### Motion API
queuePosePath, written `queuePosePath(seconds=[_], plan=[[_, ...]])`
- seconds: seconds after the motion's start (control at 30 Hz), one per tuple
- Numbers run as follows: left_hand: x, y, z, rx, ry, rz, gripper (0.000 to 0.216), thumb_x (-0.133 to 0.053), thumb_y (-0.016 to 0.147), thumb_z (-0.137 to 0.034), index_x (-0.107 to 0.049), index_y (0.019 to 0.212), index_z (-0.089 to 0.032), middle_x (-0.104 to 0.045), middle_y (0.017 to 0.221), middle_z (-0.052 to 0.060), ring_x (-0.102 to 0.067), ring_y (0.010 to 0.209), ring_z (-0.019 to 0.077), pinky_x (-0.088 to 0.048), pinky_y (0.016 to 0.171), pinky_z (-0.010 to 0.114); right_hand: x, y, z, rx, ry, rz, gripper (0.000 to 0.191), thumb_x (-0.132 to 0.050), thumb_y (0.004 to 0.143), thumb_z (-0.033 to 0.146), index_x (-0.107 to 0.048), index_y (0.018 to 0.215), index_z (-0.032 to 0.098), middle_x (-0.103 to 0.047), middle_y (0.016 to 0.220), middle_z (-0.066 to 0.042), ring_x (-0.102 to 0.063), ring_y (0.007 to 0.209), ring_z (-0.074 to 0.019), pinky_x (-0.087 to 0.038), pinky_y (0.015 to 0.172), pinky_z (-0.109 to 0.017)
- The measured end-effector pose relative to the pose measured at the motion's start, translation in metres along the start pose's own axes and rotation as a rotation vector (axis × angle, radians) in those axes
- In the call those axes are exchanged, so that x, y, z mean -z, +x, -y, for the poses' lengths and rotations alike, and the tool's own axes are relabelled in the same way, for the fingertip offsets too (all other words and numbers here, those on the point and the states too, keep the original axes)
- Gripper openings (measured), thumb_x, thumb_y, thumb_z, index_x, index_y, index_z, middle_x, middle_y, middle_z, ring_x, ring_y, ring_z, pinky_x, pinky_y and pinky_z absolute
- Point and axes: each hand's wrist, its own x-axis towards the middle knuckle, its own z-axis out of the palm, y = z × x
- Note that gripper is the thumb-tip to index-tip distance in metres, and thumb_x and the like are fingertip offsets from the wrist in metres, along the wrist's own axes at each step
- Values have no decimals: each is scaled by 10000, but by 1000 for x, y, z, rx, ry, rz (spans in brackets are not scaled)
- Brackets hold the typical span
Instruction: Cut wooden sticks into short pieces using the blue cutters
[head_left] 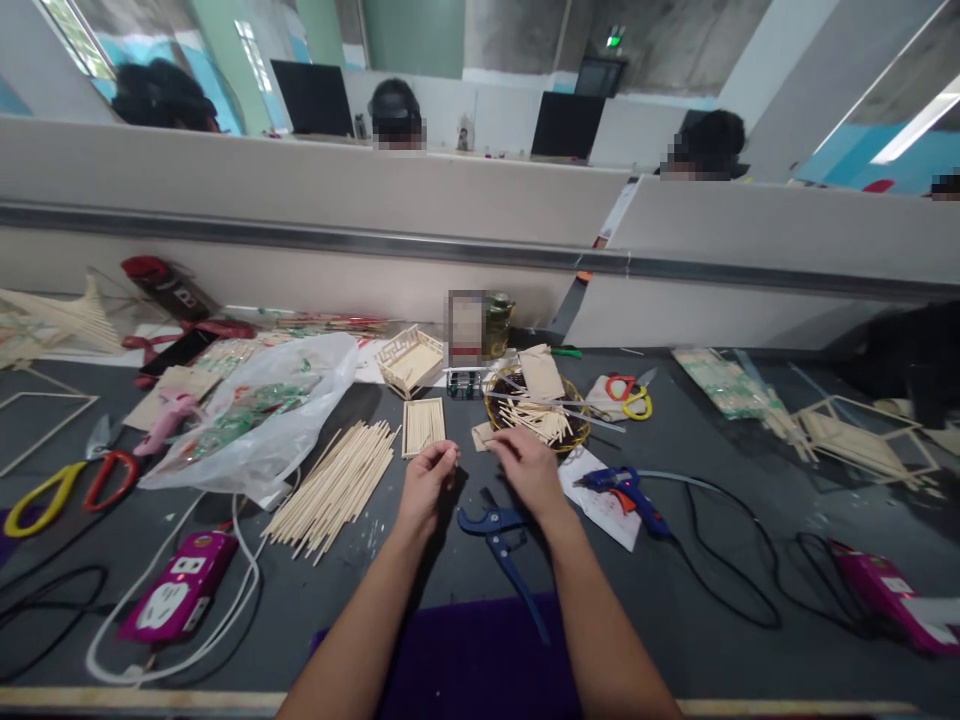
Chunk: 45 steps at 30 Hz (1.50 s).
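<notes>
My left hand (426, 482) hovers over the grey desk with its fingertips pinched on a short piece of wooden stick (450, 452). My right hand (525, 462) lies beside it, fingers curled down near a small wooden piece (481, 436); what it holds is hidden. A blue cutter (501, 545) lies just below both hands. A flat panel of glued sticks (423, 426) rests just above my left hand. A round basket (576, 422) of cut sticks sits above my right hand.
A pile of long sticks (334, 488) and a plastic bag (259, 415) lie left. A blue glue gun (626, 490) on paper lies right, its black cable trailing. Purple power strips (180, 590) (889, 590), scissors (67, 482) (628, 395) and a small stick model (409, 360) surround. Other people sit behind the partition.
</notes>
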Motion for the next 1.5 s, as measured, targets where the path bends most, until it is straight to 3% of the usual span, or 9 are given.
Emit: queuePosePath(seconds=[0.1, 0.2, 0.33, 0.47, 0.57, 0.67, 0.77, 0.87, 1.5], plan=[[0, 1, -3, 78, -29, 17, 461, -865, 472, -384, -662, 796, -126, -611, 651, -10, -450, 451, 33, -310, 391, 144, 27, 19, -21, -155, -343, -54, 195, -479, 862, 227, -670, 837, 198, -667, 891, -85, -605, 840, -207, -439, 756, -303], [-1, 0, -2, 113, -26, 46, 502, -871, 469, -384, -686, 850, -114, -612, 652, -5, -456, 458, 30, -346, 406, 146, 38, 34, -33, -283, -603, 106, 193, -497, 838, 174, -689, 816, 181, -666, 889, -120, -615, 812, -223, -427, 687, -302], [-2, -3, 0, 128, -8, 61, 492, -873, 473, -382, -701, 841, -104, -620, 657, 9, -470, 467, 36, -369, 420, 155, 30, 43, -34, -295, -728, 265, 210, -491, 821, 107, -698, 806, 143, -678, 876, -159, -638, 838, -243, -423, 660, -298], [-2, -2, 2, 109, -25, 79, 447, -869, 488, -373, -687, 800, -109, -602, 643, -5, -465, 467, 33, -346, 405, 145, 26, 48, -34, -314, -715, 236, 183, -518, 785, 92, -698, 778, 122, -688, 830, -184, -647, 798, -252, -426, 651, -309], [-1, -2, 2, 112, -60, 91, 436, -865, 505, -364, -668, 806, -118, -600, 652, -9, -491, 482, 42, -354, 404, 141, 31, 45, -31, -324, -539, 127, 179, -533, 765, 116, -687, 682, 156, -690, 768, -134, -639, 758, -218, -427, 657, -291], [-2, -3, 3, 137, -93, 85, 446, -859, 518, -364, -656, 837, -128, -599, 649, -14, -527, 488, 57, -390, 418, 150, 30, 31, -19, -306, -29, 59, 164, -562, 761, 237, -668, 648, 186, -664, 671, -45, -607, 660, -173, -431, 603, -261], [-3, -5, 1, 149, -133, 105, 433, -849, 547, -342, -659, 874, -130, -598, 638, -17, -550, 495, 63, -417, 436, 154, 17, 7, 1, -428, 603, 189, 218, -643, 717, 397, -661, 723, 180, -621, 611, 0, -547, 529, -134, -383, 450, -221], [-3, -7, -1, 156, -161, 124, 438, -852, 553, -276, -673, 923, -122, -625, 650, 1, -569, 522, 66, -454, 477, 157, 2, -12, 18, -542, 893, 252, 274, -732, 649, 415, -664, 743, 167, -600, 595, 17, -511, 488, -99, -348, 399, -188], [-7, -16, -1, 273, 50, 182, 410, -856, 536, -349, -705, 830, -107, -712, 687, 81, -649, 564, 131, -505, 515, 197, -10, -19, 19, -720, 1077, 156, 259, -791, 603, 359, -652, 703, 164, -577, 583, 29, -463, 485, -64, -299, 376, -155]])
